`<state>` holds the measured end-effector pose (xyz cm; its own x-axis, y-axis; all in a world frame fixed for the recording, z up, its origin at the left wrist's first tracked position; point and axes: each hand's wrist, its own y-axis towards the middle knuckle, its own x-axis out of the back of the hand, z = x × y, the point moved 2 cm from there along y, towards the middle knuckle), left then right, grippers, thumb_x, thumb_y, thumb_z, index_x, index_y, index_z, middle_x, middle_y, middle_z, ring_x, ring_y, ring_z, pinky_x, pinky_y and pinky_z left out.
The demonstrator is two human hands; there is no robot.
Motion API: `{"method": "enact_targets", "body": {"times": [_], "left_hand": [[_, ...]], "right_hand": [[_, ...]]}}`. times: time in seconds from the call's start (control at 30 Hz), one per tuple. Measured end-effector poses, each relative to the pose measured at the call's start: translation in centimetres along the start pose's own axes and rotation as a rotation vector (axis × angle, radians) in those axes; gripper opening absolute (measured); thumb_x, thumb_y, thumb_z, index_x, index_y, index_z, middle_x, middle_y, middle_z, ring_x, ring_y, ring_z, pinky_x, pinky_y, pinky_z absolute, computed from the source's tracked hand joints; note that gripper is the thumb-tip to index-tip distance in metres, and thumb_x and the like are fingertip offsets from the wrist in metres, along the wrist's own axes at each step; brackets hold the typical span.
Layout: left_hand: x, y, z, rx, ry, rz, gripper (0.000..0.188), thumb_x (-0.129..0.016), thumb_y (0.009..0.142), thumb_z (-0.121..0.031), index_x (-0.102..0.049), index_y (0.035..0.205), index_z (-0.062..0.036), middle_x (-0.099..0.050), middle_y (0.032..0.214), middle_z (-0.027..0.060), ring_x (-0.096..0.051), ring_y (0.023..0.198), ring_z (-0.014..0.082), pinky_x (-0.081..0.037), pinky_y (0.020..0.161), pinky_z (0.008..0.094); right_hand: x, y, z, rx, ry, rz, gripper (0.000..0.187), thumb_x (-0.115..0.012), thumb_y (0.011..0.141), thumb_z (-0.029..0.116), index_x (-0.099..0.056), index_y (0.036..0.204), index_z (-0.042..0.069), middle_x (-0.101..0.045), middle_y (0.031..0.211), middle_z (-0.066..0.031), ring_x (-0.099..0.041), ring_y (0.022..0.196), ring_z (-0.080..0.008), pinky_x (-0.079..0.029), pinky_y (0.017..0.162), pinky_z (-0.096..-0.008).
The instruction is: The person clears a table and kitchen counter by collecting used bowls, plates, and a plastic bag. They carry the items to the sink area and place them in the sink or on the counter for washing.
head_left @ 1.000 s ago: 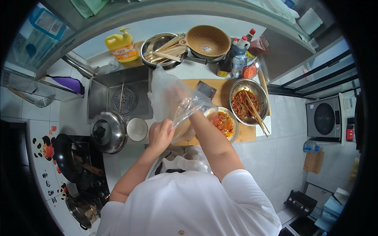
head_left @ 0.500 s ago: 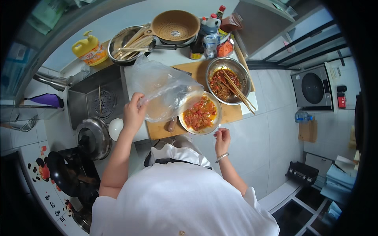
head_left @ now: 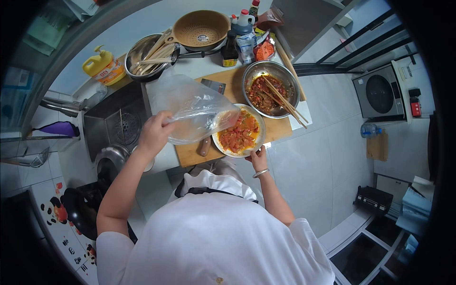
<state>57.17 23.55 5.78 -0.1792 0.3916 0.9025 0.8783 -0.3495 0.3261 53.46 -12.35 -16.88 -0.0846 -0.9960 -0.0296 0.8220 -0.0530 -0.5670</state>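
Observation:
A clear plastic bag [head_left: 192, 97] is pinched in my left hand [head_left: 156, 134], its loose film draped over the cutting board [head_left: 280, 134] and the far left edge of a plate. That round plate [head_left: 262, 135] holds chopped red tomato in orange juice [head_left: 239, 137]. At its near right rim is my right hand [head_left: 257, 159], fingers closed on the edge. Beside the plate a wooden knife handle [head_left: 205, 147] sticks out from under the bag, with part of the dark blade [head_left: 214, 86] showing beyond it. A steel bowl [head_left: 297, 86] of red sauce mixture stands behind, long chopsticks [head_left: 288, 105] resting in it.
Left of the board is a sink [head_left: 102, 111]. A brown colander [head_left: 202, 28], a pot of wooden utensils [head_left: 135, 59], a yellow jug [head_left: 102, 66] and sauce bottles [head_left: 231, 50] line the back. A lidded pot [head_left: 110, 161] and black wok [head_left: 78, 213] sit at left.
My right hand has moved up and left from beside the plate and taken hold of its rim. My left hand has shifted slightly down and left, still with the bag.

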Motion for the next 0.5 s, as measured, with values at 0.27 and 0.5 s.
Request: {"method": "enact_targets", "body": {"times": [0.27, 0.5], "left_hand": [[8.2, -1.8, -0.8, 0.523, 0.106, -0.216, 0.034, -0.054, 0.076, 0.004, -0.054, 0.109, -0.0049, -0.049, 0.097, 0.0118, -0.056, 0.083, 0.029, -0.046, 0.069, 0.0346], [3.9, -3.3, -2.0, 0.571, 0.006, -0.052, 0.053, -0.049, 0.074, 0.007, -0.046, 0.125, -0.0074, -0.048, 0.099, 0.0147, -0.054, 0.082, 0.0336, -0.046, 0.068, 0.0402]], "right_hand": [[1.0, -2.4, 1.1, -0.019, 0.267, 0.062, 0.044, -0.04, 0.081, -0.003, -0.031, 0.122, 0.006, -0.051, 0.111, -0.0152, -0.061, 0.09, -0.0271, -0.058, 0.067, -0.036], [3.0, -5.9, 7.3, -0.012, 0.217, 0.106, 0.048, -0.04, 0.081, -0.002, -0.033, 0.128, 0.006, -0.05, 0.116, -0.0122, -0.057, 0.1, -0.0243, -0.054, 0.079, -0.0383]]}}
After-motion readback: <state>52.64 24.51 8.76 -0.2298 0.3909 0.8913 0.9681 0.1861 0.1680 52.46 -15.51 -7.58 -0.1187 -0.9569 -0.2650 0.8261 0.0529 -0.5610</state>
